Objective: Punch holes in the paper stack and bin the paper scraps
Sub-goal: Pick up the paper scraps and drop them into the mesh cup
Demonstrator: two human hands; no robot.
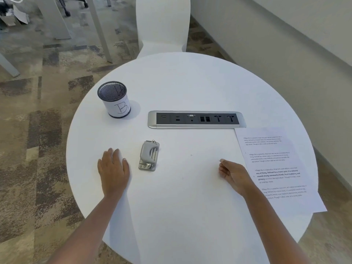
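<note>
— Head view: where is the hole punch (149, 156), and which way does it run?

— Just left of the frame's middle, on the round white tabletop (190, 216). Its long axis runs almost straight up and down the frame, tilted slightly right at the top, with the metal base plate at the lower end.

— And the paper stack (280, 168)?

— At the right edge of the tabletop, long axis from upper left to lower right, its lower right corner hanging past the rim. The printed lines read roughly upright.

— The hands?

— The left hand (113, 171) lies flat, palm down, fingers loosely together and holding nothing, just left of the punch. The right hand (233, 173) rests beside the stack's left edge, fingers curled inward, thumb near the forefinger; whether it pinches anything I cannot tell.

— What else is around?

— A mesh cup (114, 100) with a paper label, upper left. A socket strip (196, 120) lies across the middle, above the punch, its right end touching the stack's top corner. A white chair (162, 23) stands beyond the tabletop.
</note>
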